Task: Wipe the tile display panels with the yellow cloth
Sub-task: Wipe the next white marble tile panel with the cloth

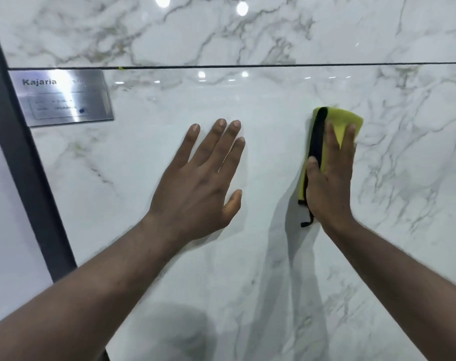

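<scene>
A glossy white marble-look tile panel [273, 105] with grey veins fills the view. My right hand [331, 178] presses a folded yellow cloth [349, 121] with a black edge strip flat against the panel, fingers straight on top of it. A black loop of the cloth hangs below my palm. My left hand [201, 178] rests flat on the panel to the left of the cloth, fingers spread and straight, holding nothing.
A second marble panel [221, 29] sits above a thin dark horizontal joint [273, 65]. A metal label plate [63, 97] reading Kajaria is fixed at the upper left. A dark grey frame bar [21, 152] runs down the left edge.
</scene>
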`<state>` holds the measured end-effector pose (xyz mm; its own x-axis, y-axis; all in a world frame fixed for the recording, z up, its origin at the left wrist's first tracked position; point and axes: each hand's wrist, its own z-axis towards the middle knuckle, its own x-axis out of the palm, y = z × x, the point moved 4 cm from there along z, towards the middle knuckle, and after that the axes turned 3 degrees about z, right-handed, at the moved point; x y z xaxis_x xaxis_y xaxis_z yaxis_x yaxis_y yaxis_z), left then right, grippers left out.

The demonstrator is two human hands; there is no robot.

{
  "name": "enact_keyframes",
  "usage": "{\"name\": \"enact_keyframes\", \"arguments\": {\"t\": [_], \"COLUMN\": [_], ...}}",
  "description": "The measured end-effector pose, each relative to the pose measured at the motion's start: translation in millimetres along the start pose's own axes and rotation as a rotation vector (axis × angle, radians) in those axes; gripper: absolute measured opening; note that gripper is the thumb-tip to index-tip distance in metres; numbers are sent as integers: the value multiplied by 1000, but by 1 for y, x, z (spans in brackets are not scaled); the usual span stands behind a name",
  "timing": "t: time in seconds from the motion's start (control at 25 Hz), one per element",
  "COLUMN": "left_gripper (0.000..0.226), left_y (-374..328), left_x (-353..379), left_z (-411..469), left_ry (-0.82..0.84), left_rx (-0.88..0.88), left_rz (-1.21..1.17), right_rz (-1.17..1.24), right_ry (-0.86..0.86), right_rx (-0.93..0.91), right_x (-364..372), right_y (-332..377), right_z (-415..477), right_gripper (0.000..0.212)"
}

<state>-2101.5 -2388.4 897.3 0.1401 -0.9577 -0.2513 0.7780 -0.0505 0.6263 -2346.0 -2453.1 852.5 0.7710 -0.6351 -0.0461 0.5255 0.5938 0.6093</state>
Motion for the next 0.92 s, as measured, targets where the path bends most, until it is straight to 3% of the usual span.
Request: {"name": "enact_keyframes", "arguments": {"t": [0.04, 0.08, 0.2, 0.24, 0.28, 0.32, 0.4, 0.48, 0.52, 0.64, 0.72, 0.8, 0.84, 0.92], "left_gripper": [82, 82, 82, 82, 82, 82, 83, 83, 83, 81, 80, 80, 80, 78], "left_y": [5, 12, 39, 49, 57, 64, 81, 97, 105, 128, 145, 156, 159, 164], "left_x": [-4, -7, -17, -20, -23, -25, -28, -31, -33, -40, -41, -39, -39, -41], "left_z": [-8, -16, -40, -48, -55, -61, -76, -91, -99, -122, -140, -152, -156, -167], "left_ry": [1, 6, 24, 29, 33, 35, 47, 30, 8, -45, -58, -55, -58, -71], "left_rx": [-1, 0, -3, -1, -2, -6, -22, -44, -59, -51, -34, -26, -28, -36], "left_rz": [16, 26, 58, 71, 82, 83, 68, 57, 48, 45, 46, 27, 9, -23], "right_rz": [22, -21, -210, -242, -226, -184, -30, 33, -12, -237, -220, -54, -12, -69], "right_ry": [-6, 36, 291, 321, 301, 233, 32, -21, 44, 304, 261, 97, 70, 169], "right_rx": [53, -17, -622, -717, -692, -565, -146, 26, -67, -580, -496, -127, -32, -189], "right_x": [10, 22, 44, 42, 41, 43, 56, 76, 86, 93, 92, 102, 111, 132], "right_y": [13, 30, 55, 55, 55, 55, 73, 108, 122, 133, 133, 149, 164, 188], "right_z": [-2, -13, -71, -80, -79, -72, -60, -70, -82, -126, -124, -117, -123, -157], "right_gripper": [72, 72, 64, 62, 61, 61, 67, 72, 71, 62, 61, 65, 67, 65]}}
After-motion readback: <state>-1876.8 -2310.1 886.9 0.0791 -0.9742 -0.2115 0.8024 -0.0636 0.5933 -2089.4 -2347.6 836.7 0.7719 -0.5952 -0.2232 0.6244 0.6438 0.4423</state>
